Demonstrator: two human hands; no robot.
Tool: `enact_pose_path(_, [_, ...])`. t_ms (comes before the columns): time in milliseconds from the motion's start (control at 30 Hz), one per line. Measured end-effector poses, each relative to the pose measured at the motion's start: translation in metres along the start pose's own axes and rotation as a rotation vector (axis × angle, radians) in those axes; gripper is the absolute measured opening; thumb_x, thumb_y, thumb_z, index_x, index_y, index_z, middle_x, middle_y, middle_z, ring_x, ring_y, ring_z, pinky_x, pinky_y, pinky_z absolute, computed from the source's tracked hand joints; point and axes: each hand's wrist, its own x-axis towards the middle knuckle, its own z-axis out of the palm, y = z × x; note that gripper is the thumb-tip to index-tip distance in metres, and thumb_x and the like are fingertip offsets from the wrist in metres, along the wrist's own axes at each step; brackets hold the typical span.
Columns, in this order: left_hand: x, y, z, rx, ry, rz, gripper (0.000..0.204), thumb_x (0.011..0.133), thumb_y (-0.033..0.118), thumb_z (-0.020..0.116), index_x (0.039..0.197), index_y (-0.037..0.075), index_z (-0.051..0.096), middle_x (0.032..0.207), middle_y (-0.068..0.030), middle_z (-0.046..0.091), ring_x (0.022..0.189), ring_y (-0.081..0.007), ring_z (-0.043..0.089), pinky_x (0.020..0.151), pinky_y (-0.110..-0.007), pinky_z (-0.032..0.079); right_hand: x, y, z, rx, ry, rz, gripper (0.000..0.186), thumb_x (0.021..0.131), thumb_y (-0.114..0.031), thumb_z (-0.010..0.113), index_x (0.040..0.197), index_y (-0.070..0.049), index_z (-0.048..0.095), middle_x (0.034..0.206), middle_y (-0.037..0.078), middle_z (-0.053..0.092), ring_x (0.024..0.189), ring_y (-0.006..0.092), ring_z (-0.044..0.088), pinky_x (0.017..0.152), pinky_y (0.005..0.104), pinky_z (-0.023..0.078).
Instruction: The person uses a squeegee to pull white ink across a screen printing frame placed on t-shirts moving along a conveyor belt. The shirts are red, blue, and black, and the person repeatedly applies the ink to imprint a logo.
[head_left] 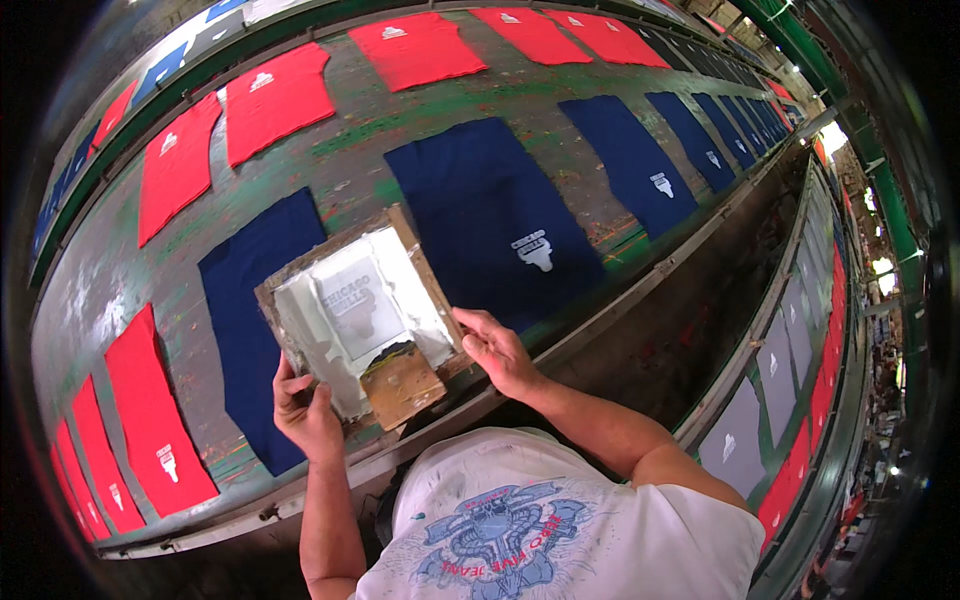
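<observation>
screen frame (355, 305) gripped between left hand (308, 415) and right hand (500, 352).

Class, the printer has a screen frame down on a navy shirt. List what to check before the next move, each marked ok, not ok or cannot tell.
1. Left hand has a grip on the frame corner: ok.
2. Right hand holds the frame's other side: ok.
3. Frame lies over the navy shirt: ok.
4. Squeegee rests at the near end of the frame: ok.
5. Frame lined up square on the shirt: cannot tell.
6. Neighbouring shirt already printed: ok.
</observation>
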Motion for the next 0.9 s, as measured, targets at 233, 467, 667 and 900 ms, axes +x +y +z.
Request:
enact_pose_path(233, [-0.059, -0.02, 0.201, 0.289, -0.05, 0.118, 0.033, 0.079, -0.02, 0.063, 0.102, 0.002, 0.071, 0.158, -0.024, 0.061, 0.152, -0.036, 0.057, 0.129, -0.043, 0.04, 0.002, 0.022, -0.192, -0.117, 0.136, 0.133, 0.056, 0.114, -0.019, 0.067, 0.162, 0.007, 0.054, 0.152, 0.014, 0.068, 0.137, 0.019, 0.064, 0.119, 0.0355, 0.05])
enact_pose_path(467, [-0.112, -0.063, 0.319, 0.355, -0.08, 0.104, 0.035, 0.079, -0.017, 0.063, 0.103, 0.007, 0.074, 0.154, -0.0222, 0.06, 0.146, -0.0365, 0.057, 0.124, -0.046, 0.043, -0.002, 0.036, -0.321, -0.054, 0.136, 0.164, 0.05, 0.11, -0.02, 0.074, 0.153, 0.005, 0.066, 0.132, 0.011, 0.077, 0.115, 0.0166, 0.072, 0.1, 0.0332, 0.058])
enact_pose_path(667, [-0.119, -0.088, 0.33, 0.313, -0.069, 0.044, 0.027, 0.084, -0.017, 0.067, 0.099, 0.006, 0.072, 0.159, -0.0173, 0.062, 0.141, -0.0261, 0.063, 0.116, -0.038, 0.049, 0.003, 0.058, -0.35, -0.121, 0.044, 0.226, 0.053, 0.108, -0.018, 0.077, 0.154, 0.006, 0.064, 0.135, 0.013, 0.076, 0.118, 0.0176, 0.072, 0.098, 0.0338, 0.06])
enact_pose_path(900, [-0.124, -0.095, 0.329, 0.272, -0.038, -0.077, 0.023, 0.083, -0.015, 0.068, 0.093, 0.005, 0.072, 0.16, -0.0193, 0.064, 0.143, -0.0264, 0.064, 0.117, -0.038, 0.05, 0.003, 0.053, -0.361, -0.212, -0.032, 0.255, 0.055, 0.107, -0.018, 0.078, 0.155, 0.005, 0.064, 0.143, 0.017, 0.073, 0.121, 0.0217, 0.072, 0.1, 0.0359, 0.06])
